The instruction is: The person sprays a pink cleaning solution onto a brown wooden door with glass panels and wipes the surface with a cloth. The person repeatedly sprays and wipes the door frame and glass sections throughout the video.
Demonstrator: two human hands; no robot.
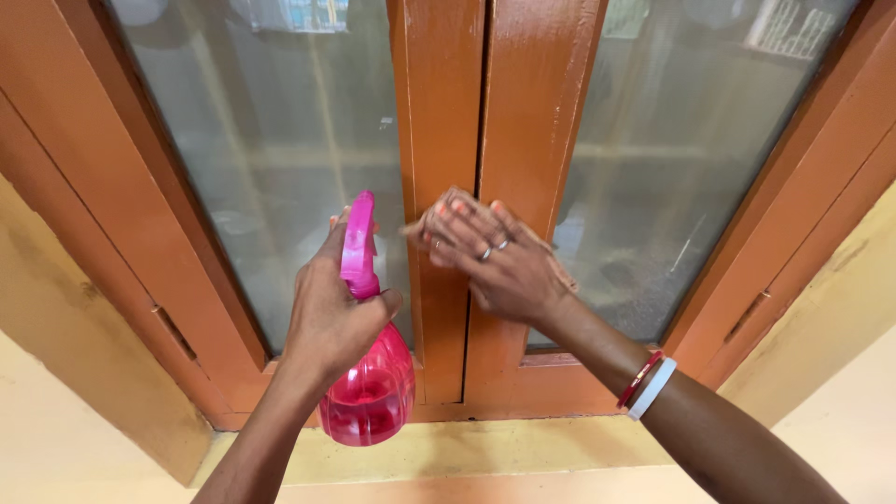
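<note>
Nearest the camera, the left hand (pixel 329 308) is wrapped around the neck of a translucent pink plastic spray bottle (pixel 369 387), fingers curled tight about it and the forefinger lying up along the bright pink trigger head (pixel 357 245). The bottle's round, ribbed body hangs below the fist, in front of the lower rail of the window, with pink liquid showing in its lower part. The nozzle points toward the glass just left of the centre posts.

A little further on, the right hand (pixel 499 261), with rings on two fingers and red and white bangles (pixel 646 385) at the wrist, lies flat with fingers spread, pressing a small brownish cloth (pixel 439 219) against the orange-brown painted wooden centre frame (pixel 523 112) where the two window leaves meet.

Beyond the hands are the dusty frosted glass panes (pixel 280 140) on both sides, set in the same orange-brown frame, with a yellow wall (pixel 56 308) around it
</note>
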